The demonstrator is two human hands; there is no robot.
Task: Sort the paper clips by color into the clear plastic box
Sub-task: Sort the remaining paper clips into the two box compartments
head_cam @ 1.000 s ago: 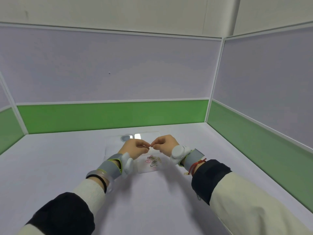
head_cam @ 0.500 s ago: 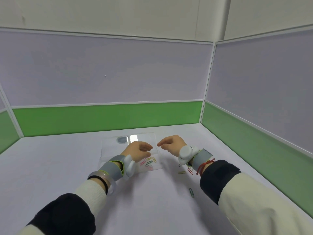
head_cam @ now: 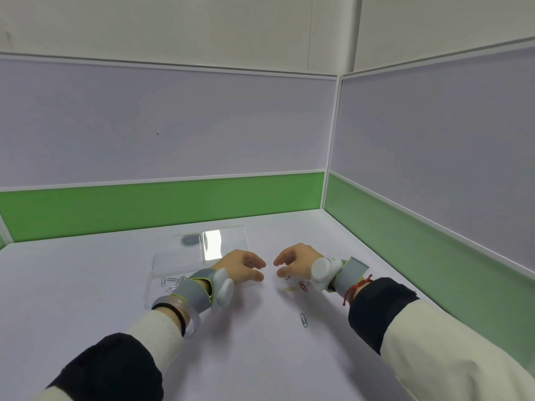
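Observation:
The clear plastic box (head_cam: 162, 266) lies flat on the white table, with its open lid (head_cam: 228, 238) behind it. Several silver paper clips (head_cam: 170, 282) lie in its left compartment. My left hand (head_cam: 241, 267) hovers over the box's right part, fingers loosely curled and apart, nothing seen in it. My right hand (head_cam: 292, 260) hovers just right of the box, fingers apart, nothing seen in it. Loose clips lie on the table under and near it: a red one (head_cam: 303, 286), a yellow one (head_cam: 288, 289) and a blue-grey one (head_cam: 303, 320). The box's right compartments are hidden by my left hand.
Green and lilac partition walls (head_cam: 173, 204) close the table at the back and on the right (head_cam: 434, 227). A dark round spot (head_cam: 189, 241) shows through the lid. Both wrists wear grey straps with white devices.
My hands, pinched together fingertip to fingertip a second ago, have drawn apart and opened. The view shifted so loose clips right of the box and silver clips in the box now show.

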